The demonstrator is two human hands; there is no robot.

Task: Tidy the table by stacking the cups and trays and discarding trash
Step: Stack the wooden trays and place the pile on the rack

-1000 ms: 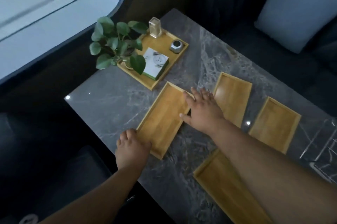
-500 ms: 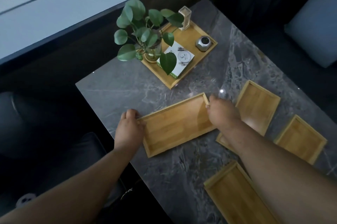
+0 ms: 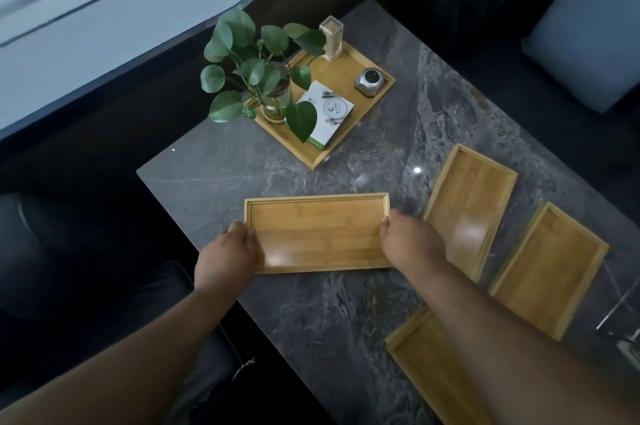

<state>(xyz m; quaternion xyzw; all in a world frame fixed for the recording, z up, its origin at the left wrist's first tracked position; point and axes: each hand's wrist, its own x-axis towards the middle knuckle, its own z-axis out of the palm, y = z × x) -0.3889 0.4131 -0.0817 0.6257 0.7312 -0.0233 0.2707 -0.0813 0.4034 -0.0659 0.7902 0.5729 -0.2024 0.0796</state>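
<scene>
Though its print is unreadable, a white box [image 3: 325,114] bears a round logo.

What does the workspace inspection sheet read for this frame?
Surface: grey marble table, dry, glare spots.
Job's things: four empty small trays; one held at both ends, three lying apart, unstacked. No cups or trash seen.
Clutter: large tray holding plant, box, metal jar, clear holder.
Grippers: left hand and right hand grip the held tray's short ends.
Cables: nothing seen.
Surroundings: dark sofa, cushion, window.
</scene>
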